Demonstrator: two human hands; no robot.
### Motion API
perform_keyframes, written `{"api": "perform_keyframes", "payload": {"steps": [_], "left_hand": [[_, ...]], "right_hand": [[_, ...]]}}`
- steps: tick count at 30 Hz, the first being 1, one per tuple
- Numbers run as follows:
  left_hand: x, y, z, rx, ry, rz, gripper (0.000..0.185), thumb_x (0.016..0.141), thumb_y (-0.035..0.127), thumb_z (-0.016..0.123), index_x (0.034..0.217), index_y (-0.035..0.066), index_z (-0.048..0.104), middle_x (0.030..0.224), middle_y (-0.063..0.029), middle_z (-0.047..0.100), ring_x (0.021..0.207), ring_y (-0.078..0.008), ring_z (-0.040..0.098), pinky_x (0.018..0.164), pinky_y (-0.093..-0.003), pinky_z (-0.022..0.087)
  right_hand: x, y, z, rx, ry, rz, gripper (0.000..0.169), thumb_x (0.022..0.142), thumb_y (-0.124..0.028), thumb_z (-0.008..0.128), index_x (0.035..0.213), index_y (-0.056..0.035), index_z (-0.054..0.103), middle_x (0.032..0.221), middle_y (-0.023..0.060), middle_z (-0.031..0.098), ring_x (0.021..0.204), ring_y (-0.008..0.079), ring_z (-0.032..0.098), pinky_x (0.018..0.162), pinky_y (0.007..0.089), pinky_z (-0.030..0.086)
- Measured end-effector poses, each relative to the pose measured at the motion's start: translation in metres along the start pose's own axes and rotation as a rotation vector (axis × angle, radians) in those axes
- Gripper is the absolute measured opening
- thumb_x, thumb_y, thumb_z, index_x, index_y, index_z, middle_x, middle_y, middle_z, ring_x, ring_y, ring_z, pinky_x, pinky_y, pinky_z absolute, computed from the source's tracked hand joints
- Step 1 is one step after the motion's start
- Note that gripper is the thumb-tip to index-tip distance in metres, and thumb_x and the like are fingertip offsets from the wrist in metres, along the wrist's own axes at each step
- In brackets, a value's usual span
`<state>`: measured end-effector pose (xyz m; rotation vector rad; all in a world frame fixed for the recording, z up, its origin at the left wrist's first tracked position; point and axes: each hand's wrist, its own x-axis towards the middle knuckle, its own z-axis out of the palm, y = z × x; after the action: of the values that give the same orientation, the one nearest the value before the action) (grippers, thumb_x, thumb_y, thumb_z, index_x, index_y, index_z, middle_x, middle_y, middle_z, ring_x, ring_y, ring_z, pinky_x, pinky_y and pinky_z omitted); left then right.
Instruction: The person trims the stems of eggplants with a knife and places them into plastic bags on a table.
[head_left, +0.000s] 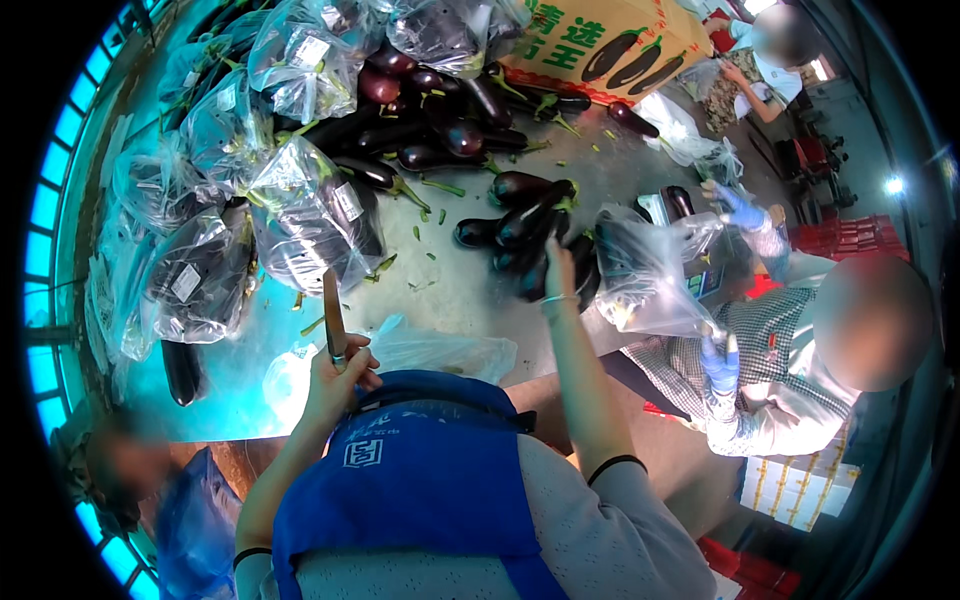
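My left hand (346, 369) is closed round the handle of a knife (333, 315), whose blade points away from me. My right hand (559, 271) reaches out to the near side of a small heap of dark eggplants (529, 217) and touches them; whether it grips one is hidden. Just right of that heap, a co-worker's blue-gloved hands hold a clear plastic bag (649, 277) stretched wide. A larger pile of loose eggplants (442, 127) lies farther back on the metal table (465, 289). Cut green stem pieces are scattered between the two.
Bagged eggplants (195, 277) with labels crowd the table's left side. A flat plastic bag (450, 352) lies at the near edge. At the back stands a printed cardboard box (600, 45). A scale (705, 281) is beside the co-worker; other people are at left and far right.
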<state>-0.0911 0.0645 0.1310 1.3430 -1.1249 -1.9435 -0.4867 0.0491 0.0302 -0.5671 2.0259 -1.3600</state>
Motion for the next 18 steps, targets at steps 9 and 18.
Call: {"api": "perform_keyframes", "payload": {"steps": [9, 18], "left_hand": [[0.005, 0.015, -0.039, 0.09, 0.329, -0.099, 0.024, 0.088, 0.02, 0.063, 0.099, -0.001, 0.058, 0.068, -0.0035, 0.055, 0.043, -0.0091, 0.052, 0.036, -0.0231, 0.038], [0.109, 0.037, -0.118, 0.436, 0.67, 0.578, 0.033, 0.084, 0.008, 0.064, 0.114, -0.004, 0.056, 0.1, -0.0153, 0.06, 0.082, -0.026, 0.063, 0.063, -0.0343, 0.051]], "right_hand": [[0.061, -0.002, -0.033, -0.866, 0.14, -0.455, 0.061, 0.082, -0.034, 0.065, 0.129, 0.0019, 0.047, 0.111, 0.0281, 0.057, 0.105, 0.0427, 0.054, 0.095, 0.0465, 0.041], [-0.051, -0.088, 0.208, -0.498, -0.569, -0.869, 0.057, 0.079, -0.024, 0.064, 0.128, -0.0003, 0.047, 0.118, 0.0228, 0.056, 0.112, 0.0396, 0.05, 0.096, 0.0446, 0.04]]}}
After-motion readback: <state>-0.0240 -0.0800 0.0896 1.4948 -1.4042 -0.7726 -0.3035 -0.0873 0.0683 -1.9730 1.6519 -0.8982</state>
